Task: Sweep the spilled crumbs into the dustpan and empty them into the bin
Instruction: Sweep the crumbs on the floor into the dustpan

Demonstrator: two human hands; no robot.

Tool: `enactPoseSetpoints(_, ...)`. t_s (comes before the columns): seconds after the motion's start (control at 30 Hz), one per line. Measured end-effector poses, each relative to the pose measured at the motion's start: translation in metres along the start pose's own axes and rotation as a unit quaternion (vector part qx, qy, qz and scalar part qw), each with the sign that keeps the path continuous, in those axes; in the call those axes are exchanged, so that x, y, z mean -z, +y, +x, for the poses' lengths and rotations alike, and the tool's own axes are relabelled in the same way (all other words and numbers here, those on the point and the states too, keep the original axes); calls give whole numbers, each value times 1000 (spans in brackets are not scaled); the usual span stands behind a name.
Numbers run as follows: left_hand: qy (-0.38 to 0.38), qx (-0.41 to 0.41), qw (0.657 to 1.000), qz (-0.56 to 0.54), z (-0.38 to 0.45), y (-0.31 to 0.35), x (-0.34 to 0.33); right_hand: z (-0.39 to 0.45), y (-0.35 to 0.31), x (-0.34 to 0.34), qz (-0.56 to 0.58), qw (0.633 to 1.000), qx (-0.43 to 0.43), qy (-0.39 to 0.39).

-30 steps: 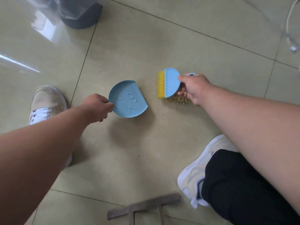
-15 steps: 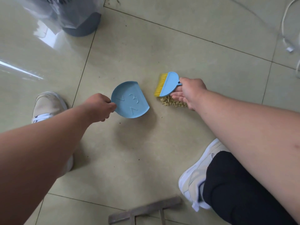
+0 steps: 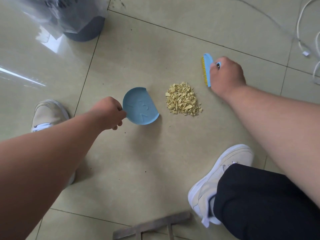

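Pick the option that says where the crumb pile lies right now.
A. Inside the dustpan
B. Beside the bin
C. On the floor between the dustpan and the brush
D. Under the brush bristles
C: the crumb pile lies on the bare tile, clear of the dustpan held by the left hand and of the brush held by the right hand.

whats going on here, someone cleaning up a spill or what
Yes. A person crouched on a tiled floor is about to sweep up a pile of pale yellow crumbs. The left hand holds a small blue dustpan just left of the pile, open edge facing it. The right hand grips a blue brush with yellow bristles, to the right of the pile and beyond it. No crumbs are in the pan. A grey bin with a clear liner stands at top left.
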State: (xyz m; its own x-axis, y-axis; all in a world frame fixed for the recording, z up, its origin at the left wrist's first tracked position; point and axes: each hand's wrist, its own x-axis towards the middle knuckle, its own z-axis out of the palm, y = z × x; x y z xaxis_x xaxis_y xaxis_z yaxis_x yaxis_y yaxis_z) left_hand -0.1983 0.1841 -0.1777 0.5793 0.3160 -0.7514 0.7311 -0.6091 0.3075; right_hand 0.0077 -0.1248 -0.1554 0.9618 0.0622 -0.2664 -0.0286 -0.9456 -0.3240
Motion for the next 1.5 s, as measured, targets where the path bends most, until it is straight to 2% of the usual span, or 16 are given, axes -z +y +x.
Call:
enactPoseSetpoints(0.1,2,0,1000,6,4,9,-1,-7,4,-16,-38,997,59,-26)
enactPoseSetpoints(0.33,5,4,1000,-4,13,38,-7,-25,-11,-46,-24,983,160,-81)
enactPoseSetpoints(0.5,-1,-4,1000,13,19,57,-13,-50,-28,-70,-86,949,283,-109)
enactPoseSetpoints(0.77,-19,-9,1000,20,26,57,-19,-90,-32,-90,-63,902,416,-96)
enactPoseSetpoints(0.9,-18,-18,999,20,26,49,-17,-69,-26,-76,-41,910,405,-72)
enactPoseSetpoints(1.03,-18,-18,999,24,27,44,-16,-32,-7,-49,-64,954,293,-23)
enactPoseSetpoints(1.13,-24,-19,999,26,27,44,-17,-23,19,-37,-112,965,235,-27)
enactPoseSetpoints(1.3,-31,-25,999,20,26,44,-23,-51,30,-51,-144,953,259,-62)
enactPoseSetpoints(1.5,-34,-37,998,23,26,43,-24,-100,-16,-84,-101,928,350,-81)
